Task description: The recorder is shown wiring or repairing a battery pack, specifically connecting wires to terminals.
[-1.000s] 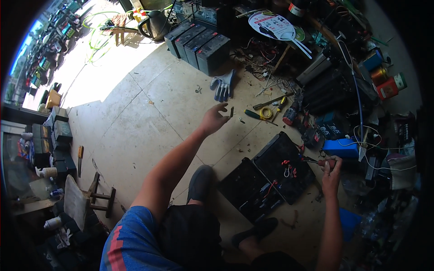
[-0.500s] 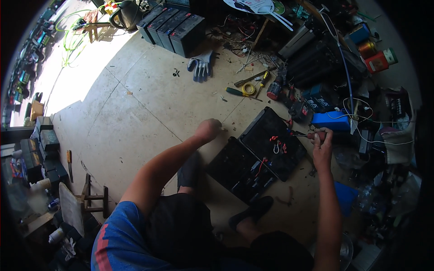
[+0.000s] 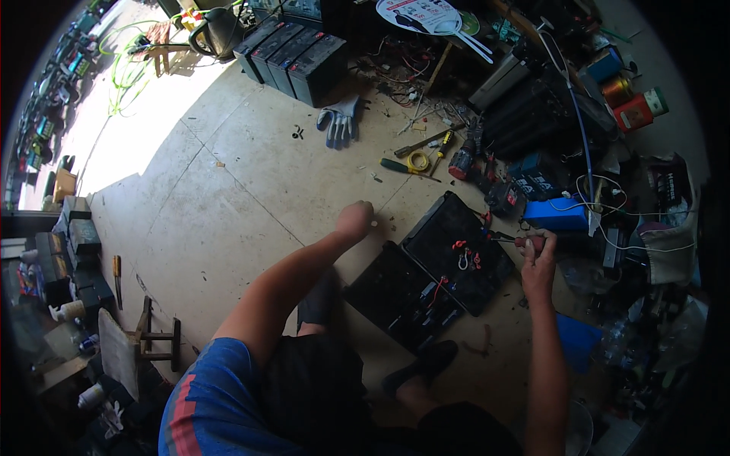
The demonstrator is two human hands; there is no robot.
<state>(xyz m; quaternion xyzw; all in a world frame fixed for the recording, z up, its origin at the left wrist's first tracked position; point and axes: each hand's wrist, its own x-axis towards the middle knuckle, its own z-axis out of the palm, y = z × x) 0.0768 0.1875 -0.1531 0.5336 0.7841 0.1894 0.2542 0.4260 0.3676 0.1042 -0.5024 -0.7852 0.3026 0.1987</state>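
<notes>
My left hand (image 3: 354, 222) hovers over or touches the tiles left of an open black tool case (image 3: 420, 235), fingers curled; whatever is in them is too small to make out. My right hand (image 3: 538, 266) grips a red-handled screwdriver (image 3: 530, 242) at the case's right side, its shaft pointing left. Small red fittings and a metal shackle (image 3: 464, 261) lie in the case. Beyond it lie a green-handled screwdriver (image 3: 394, 165), a yellow tape roll (image 3: 418, 161), a yellow-handled screwdriver (image 3: 445, 144) and a red-black drill (image 3: 461, 163).
Grey batteries (image 3: 293, 61) stand at the back, near a glove (image 3: 342, 121) and tangled wires. A blue battery pack (image 3: 556, 214) and clutter line the right. A small wooden stool (image 3: 152, 334) and more batteries are at the left. My feet are beside the case.
My left hand has drawn back from near the glove toward the tool case, its fingers curling in. My right hand still holds the screwdriver by the case. The view has shifted.
</notes>
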